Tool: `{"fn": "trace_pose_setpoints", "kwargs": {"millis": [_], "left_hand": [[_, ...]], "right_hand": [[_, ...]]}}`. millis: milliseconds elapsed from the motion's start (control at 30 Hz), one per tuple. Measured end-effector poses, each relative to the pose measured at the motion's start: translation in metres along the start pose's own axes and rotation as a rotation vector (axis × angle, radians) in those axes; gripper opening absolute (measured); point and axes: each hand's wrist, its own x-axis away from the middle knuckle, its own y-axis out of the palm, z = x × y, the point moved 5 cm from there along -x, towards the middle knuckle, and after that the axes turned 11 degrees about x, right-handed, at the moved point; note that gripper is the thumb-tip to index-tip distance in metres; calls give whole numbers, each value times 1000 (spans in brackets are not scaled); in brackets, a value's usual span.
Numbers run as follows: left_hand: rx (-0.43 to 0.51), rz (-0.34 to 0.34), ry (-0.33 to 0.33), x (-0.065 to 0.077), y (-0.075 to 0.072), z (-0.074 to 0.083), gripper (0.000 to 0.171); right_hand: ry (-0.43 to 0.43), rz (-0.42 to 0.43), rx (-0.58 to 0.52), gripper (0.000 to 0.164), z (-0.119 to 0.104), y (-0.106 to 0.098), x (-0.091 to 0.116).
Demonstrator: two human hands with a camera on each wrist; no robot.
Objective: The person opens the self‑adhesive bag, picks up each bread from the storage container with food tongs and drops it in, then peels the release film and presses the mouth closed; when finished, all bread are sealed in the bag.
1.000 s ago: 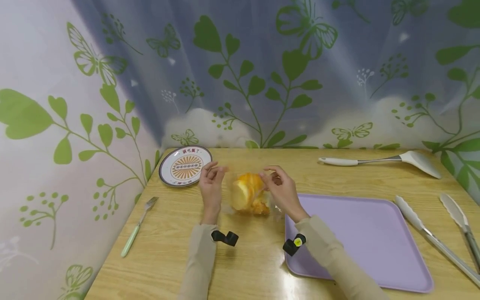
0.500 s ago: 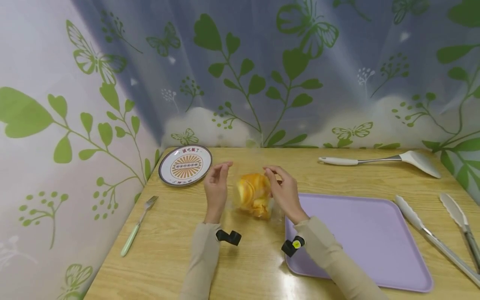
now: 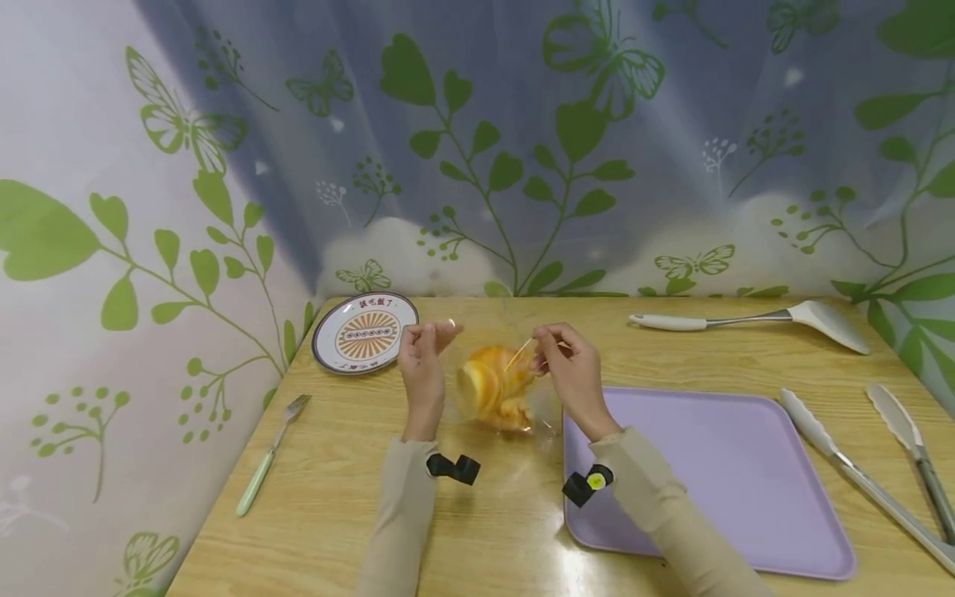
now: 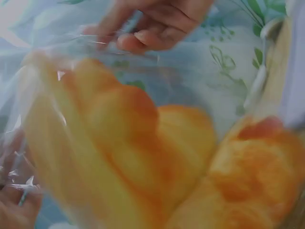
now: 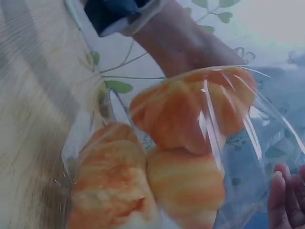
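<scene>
A clear plastic bag [image 5: 255,136] holding several golden-brown bread rolls [image 3: 492,385] is between my two hands over the table's middle. My left hand [image 3: 424,377] pinches the bag's upper left edge between thumb and fingers. On the other side, the fingertips of my right hand [image 3: 573,373] pinch its upper right edge, where the film shines. Up close in the left wrist view, the rolls [image 4: 143,143] fill the bag, with my right hand [image 4: 164,24] behind them. In the right wrist view, the bread [image 5: 190,112] partly hides my left hand.
A patterned plate [image 3: 366,333] stands at the back left, with a green-handled fork [image 3: 273,454] in front of it. To the right lies a purple tray [image 3: 709,473]. A spatula [image 3: 753,319] lies behind it, and tongs [image 3: 858,468] beside it. Printed curtains border the wooden table [image 3: 328,497].
My hands first come a little closer, then spread apart again, the right one shifting slightly right. The bag of rolls tilts and shifts slightly between them. The head view moves slightly.
</scene>
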Motion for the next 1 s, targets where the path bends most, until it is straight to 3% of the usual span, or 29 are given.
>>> {"fn": "trace_pose_setpoints", "kwargs": {"millis": [100,200,367,500,633,767,900,1000], "left_hand": [[123,143,83,1,-11,3,26],[177,222,110,2,-17,3,28],[113,184,76,3,-17,1,18],[62,128,78,4,-13,3,19],[48,99,46,5,-7,3,25],[18,75,34,7,-1,4,29],[-9,31,49,10,4,6,35],[-37,5,59,13,6,8,38]], "right_hand": [[53,45,-73,24,5,-4,-3],[129,59,-92,26,12,-4,-4],[233,43,-33,20,19,-2,-4],[206,28,27,23,14,-2,-5],[57,78,176,33,-7,0,-3],[-218,122,323,26,-41,12,1],[-475,9,415,16,-68,40,0],[-576,-74,468,19,-76,59,-3]]}}
